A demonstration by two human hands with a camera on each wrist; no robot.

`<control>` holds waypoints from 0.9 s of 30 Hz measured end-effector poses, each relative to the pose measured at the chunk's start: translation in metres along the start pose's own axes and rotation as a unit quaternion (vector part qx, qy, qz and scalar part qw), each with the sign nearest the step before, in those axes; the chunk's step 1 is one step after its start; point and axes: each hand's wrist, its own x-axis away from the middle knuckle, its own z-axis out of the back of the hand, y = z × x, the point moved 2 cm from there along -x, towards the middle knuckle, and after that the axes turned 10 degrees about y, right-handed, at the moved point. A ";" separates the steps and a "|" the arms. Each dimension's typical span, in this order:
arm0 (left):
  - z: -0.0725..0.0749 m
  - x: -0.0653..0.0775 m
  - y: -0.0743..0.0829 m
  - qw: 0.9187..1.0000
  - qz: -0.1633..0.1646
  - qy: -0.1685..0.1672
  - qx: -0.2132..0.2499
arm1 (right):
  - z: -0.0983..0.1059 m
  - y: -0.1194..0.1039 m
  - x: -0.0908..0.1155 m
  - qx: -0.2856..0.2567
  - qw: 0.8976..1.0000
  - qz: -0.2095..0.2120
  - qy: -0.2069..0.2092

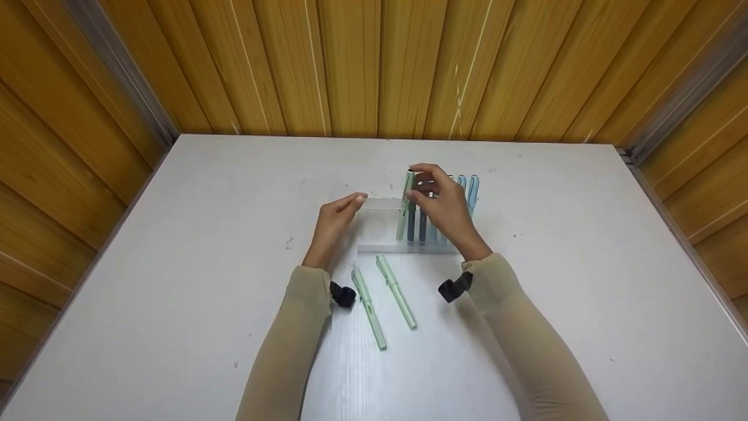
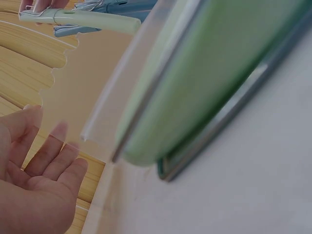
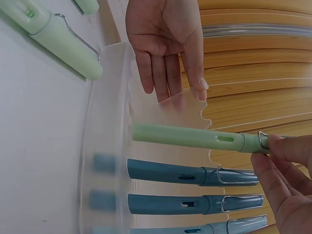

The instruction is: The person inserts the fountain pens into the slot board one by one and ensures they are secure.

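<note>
My right hand (image 1: 447, 204) pinches a light green fountain pen (image 3: 185, 136) near its capped, clipped end. The pen stands upright, its lower end at the base of a clear pen rack (image 1: 380, 248). Beside it in the rack stand dark teal pens (image 3: 165, 173) and light blue pens (image 1: 472, 190). With thumb and fingertips, my left hand (image 1: 334, 225) holds the left corner of the rack's scalloped back panel (image 3: 170, 109). Two more light green pens, a left one (image 1: 369, 310) and a right one (image 1: 397, 292), lie in front of the rack.
The rack stands on a white table (image 1: 193, 263). Yellow wood-look panels (image 1: 350, 70) rise behind the table and at both sides. A black wrist camera (image 1: 343, 295) on the left sleeve is close to the lying pens.
</note>
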 end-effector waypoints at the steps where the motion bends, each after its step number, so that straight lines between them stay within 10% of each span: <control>1: 0.000 0.000 0.000 1.000 0.001 0.000 -0.001 | -0.001 0.000 0.000 -0.001 1.000 0.002 -0.001; 27: 0.001 0.002 0.000 1.000 -0.001 -0.007 0.010 | -0.009 0.010 0.005 0.024 0.999 0.018 -0.030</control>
